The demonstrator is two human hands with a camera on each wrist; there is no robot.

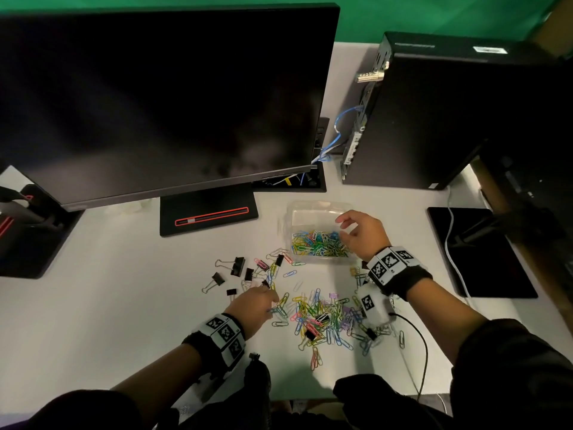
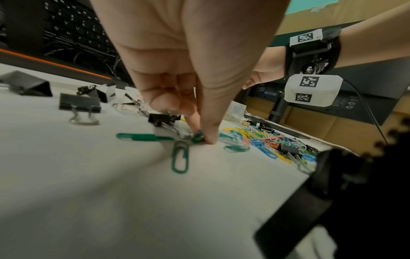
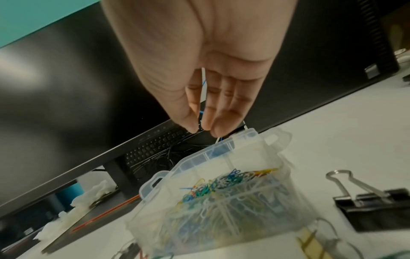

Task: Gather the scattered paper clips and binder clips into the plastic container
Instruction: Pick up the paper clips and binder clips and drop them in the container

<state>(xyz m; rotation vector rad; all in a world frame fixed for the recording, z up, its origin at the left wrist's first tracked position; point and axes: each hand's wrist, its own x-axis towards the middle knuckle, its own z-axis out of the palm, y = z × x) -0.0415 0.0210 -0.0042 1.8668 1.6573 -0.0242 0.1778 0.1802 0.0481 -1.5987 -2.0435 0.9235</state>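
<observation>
While the left hand (image 1: 252, 302) reaches down to the white desk (image 1: 124, 305) at the left edge of the loose pile of coloured paper clips (image 1: 322, 318), its thumb and forefinger pinch a green paper clip (image 2: 197, 137) against the surface, the other fingers curled in behind. Another green paper clip (image 2: 180, 158) lies flat just in front of the fingertips, and a small black binder clip (image 2: 163, 119) sits just behind them.

The right hand (image 1: 361, 232) hovers over the clear plastic container (image 1: 310, 209), fingers pointing down, loosely together and nearly straight; the right wrist view shows nothing held between them. The container stands on the desk in front of the monitor stand (image 1: 207, 214), its near half holding a heap of coloured clips (image 1: 319, 245).

More black binder clips (image 1: 237, 266) are scattered left of the container, beyond the left hand, and a few lie mixed into the pile. A dark monitor (image 1: 161, 97) and a black computer tower (image 1: 449, 113) stand at the back.
</observation>
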